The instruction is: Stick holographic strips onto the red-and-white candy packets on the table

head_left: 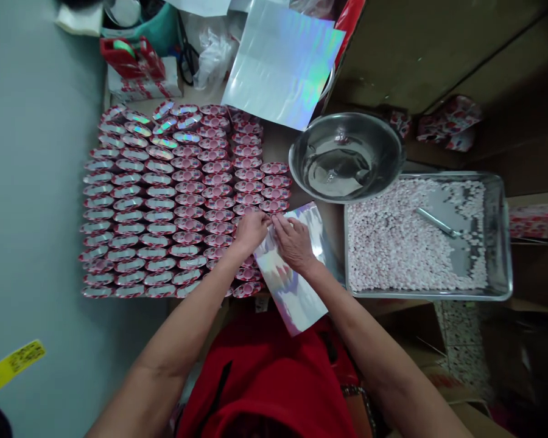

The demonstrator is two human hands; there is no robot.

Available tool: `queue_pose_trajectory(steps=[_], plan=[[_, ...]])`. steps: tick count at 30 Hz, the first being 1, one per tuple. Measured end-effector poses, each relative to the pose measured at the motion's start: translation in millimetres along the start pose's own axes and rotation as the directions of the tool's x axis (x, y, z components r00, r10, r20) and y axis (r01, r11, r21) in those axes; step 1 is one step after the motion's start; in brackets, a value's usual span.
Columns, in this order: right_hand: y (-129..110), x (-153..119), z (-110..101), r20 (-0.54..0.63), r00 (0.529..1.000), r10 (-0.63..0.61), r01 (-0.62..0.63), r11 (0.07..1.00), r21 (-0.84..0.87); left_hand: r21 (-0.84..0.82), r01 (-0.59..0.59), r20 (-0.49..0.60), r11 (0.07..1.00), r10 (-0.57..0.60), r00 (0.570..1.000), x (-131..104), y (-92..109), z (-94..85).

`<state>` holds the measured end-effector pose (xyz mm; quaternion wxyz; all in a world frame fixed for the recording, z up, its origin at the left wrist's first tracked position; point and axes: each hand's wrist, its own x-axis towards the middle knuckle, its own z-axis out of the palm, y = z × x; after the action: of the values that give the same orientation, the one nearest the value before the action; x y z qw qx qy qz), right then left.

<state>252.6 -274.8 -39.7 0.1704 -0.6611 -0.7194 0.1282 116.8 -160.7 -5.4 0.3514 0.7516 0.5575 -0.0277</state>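
Note:
My left hand (251, 231) has its fingers closed in a pinch at the near right end of the packed rows. The fingertips of my right hand (296, 244) are pressed together and meet the left ones. Whatever lies between them is too small to make out. Beneath my right hand is a shiny silvery holographic sheet (301, 304), tilted towards my body. Left of both hands stand many red-and-white oval packs (189, 198) in tight rows. Some show pale tops, others pink round centres.
A steel bowl (347, 182) stands beyond the sheet, overlapping a metal tray (506, 243) of small pinkish-white pellets (393, 243). A metal tube (438, 222) lies in that tray. At the back are another holographic sheet (278, 67), a red tape dispenser (132, 61) and black scissors (188, 58).

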Motion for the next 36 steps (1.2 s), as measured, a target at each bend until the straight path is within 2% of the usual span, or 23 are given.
queue_pose_trajectory(steps=[4, 10, 15, 18, 21, 25, 28, 30, 31, 32, 33, 34, 35, 36], plan=[[-10, -7, 1, 0.010, 0.999, 0.041, -0.041, 0.999, -0.010, -0.089, 0.012, 0.000, 0.996, -0.012, 1.000, -1, -5, 1.9], [-8, -26, -12, 0.062, 0.997, -0.054, 0.054, 0.998, -0.007, -0.311, 0.070, 0.124, 0.948, -0.033, 0.992, -2, -21, 14.1], [0, -28, -27, 0.102, 0.990, -0.100, 0.103, 0.994, -0.030, -0.398, 0.107, 0.126, 0.911, -0.062, 0.990, -4, -20, 14.9], [5, -25, -39, 0.102, 0.989, -0.108, 0.111, 0.993, -0.025, -0.327, 0.090, 0.129, 0.941, -0.050, 0.990, -6, -11, 8.2], [10, -19, -49, 0.072, 0.992, -0.102, 0.103, 0.995, 0.000, -0.229, 0.041, 0.083, 0.972, -0.022, 0.996, -9, -1, 3.2], [16, -9, -58, 0.062, 0.995, -0.084, 0.087, 0.995, -0.042, -0.151, -0.024, 0.013, 0.988, 0.027, 1.000, -11, 10, 4.2], [13, -8, -70, 0.078, 0.995, -0.061, 0.067, 0.995, -0.071, -0.097, -0.121, -0.053, 0.988, 0.116, 0.992, -4, 18, 7.5], [3, -12, -86, 0.066, 0.998, 0.002, -0.003, 1.000, 0.018, -0.036, -0.191, -0.107, 0.981, 0.187, 0.977, 4, 23, 9.2], [-5, -14, -97, 0.051, 0.996, 0.072, -0.077, 0.991, 0.107, -0.012, -0.222, -0.146, 0.975, 0.218, 0.965, 7, 24, 9.6], [-15, -17, -107, 0.046, 0.983, 0.177, -0.183, 0.956, 0.230, -0.006, -0.249, -0.194, 0.968, 0.244, 0.950, 9, 25, 9.6], [-26, -19, -118, 0.070, 0.951, 0.302, -0.305, 0.872, 0.382, -0.026, -0.273, -0.253, 0.962, 0.258, 0.933, 8, 25, 9.1], [-37, -20, -128, 0.141, 0.896, 0.420, -0.425, 0.724, 0.544, -0.077, -0.287, -0.323, 0.955, 0.248, 0.913, 6, 23, 7.9], [-47, -19, -136, 0.248, 0.828, 0.503, -0.519, 0.519, 0.680, -0.164, -0.288, -0.387, 0.944, 0.207, 0.898, 1, 20, 6.2], [-57, -17, -141, 0.368, 0.762, 0.532, -0.573, 0.293, 0.765, -0.288, -0.269, -0.429, 0.919, 0.128, 0.894, -7, 16, 3.8]])
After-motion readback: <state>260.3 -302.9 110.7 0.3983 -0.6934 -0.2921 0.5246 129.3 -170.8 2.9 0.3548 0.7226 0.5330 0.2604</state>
